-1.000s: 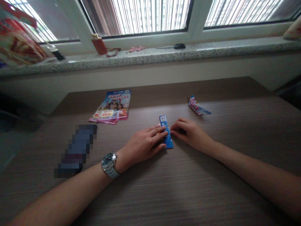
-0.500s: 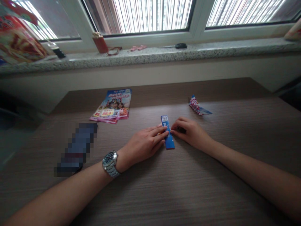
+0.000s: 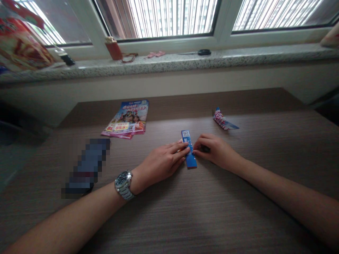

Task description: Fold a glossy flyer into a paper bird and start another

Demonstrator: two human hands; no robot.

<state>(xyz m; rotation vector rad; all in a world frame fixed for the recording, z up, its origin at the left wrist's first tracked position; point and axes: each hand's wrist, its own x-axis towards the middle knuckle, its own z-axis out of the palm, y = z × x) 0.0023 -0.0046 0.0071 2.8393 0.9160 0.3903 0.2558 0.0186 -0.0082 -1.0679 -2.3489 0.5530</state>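
A blue flyer folded into a narrow strip point(image 3: 191, 161), with a QR code at its far end, lies on the wooden table. My left hand point(image 3: 165, 158), wearing a metal watch point(image 3: 124, 180), rests across its left side with fingers stretched out flat, pressing it down. At the strip's right edge, my right hand point(image 3: 213, 150) is closed in a pinch, thumb and forefinger together on the edge. A folded paper piece with a red, white and blue pattern point(image 3: 221, 120) stands beyond my right hand.
A stack of printed flyers point(image 3: 129, 118) lies at the back left. Nearer, a dark pixelated object point(image 3: 87, 165) is beside my left forearm. On the stone windowsill point(image 3: 169, 61) are a red box-like item point(image 3: 113, 48), small pink pieces point(image 3: 155, 54) and a black-handled tool point(image 3: 203, 52).
My right hand has slid slightly nearer along the strip's right edge. The left hand and the strip stay in place.
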